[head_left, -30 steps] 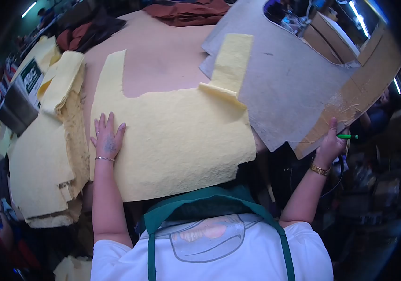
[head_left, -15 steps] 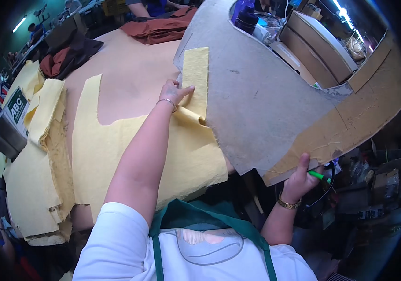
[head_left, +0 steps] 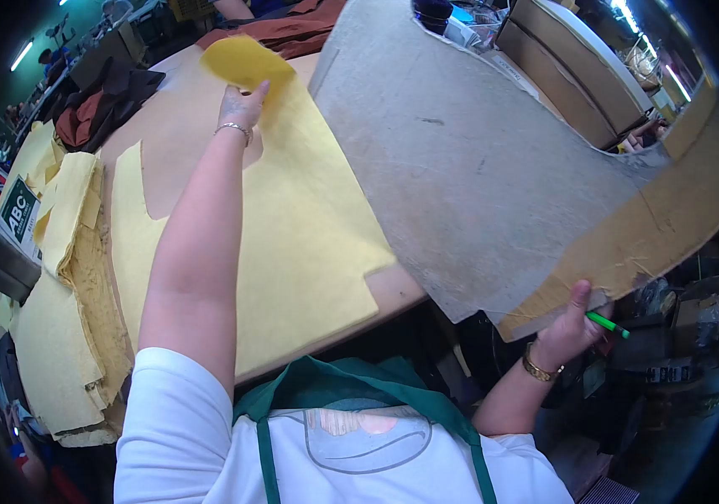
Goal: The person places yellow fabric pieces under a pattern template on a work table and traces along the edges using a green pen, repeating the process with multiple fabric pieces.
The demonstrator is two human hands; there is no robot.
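At nine o'clock we have a box with an ABC label (head_left: 19, 223), and below it, toward eight, a rough-edged pile of yellow cloth (head_left: 53, 336). Beside the pile, our yellow sheet (head_left: 300, 244) spreads over the bench (head_left: 176, 118) from eight o'clock through the middle, its far end raised as a curled flap (head_left: 246, 60) at eleven. Our left hand (head_left: 240, 109) is at that flap, thumb pointing toward one; the flap is blurred and the other fingers are hidden, so we cannot tell whether they are clamped on it or only pushing it. A light touch should serve us best there, since a hard tug could crease the sheet or pull it askew. At two o'clock the large grey board (head_left: 460, 176) borders the sheet's right edge. At four, our right hand (head_left: 567, 334) has its fingers clamped on the board's near edge, with a green pen (head_left: 608, 324) tucked in too. A firm grip here should keep the board from scraping the cloth.
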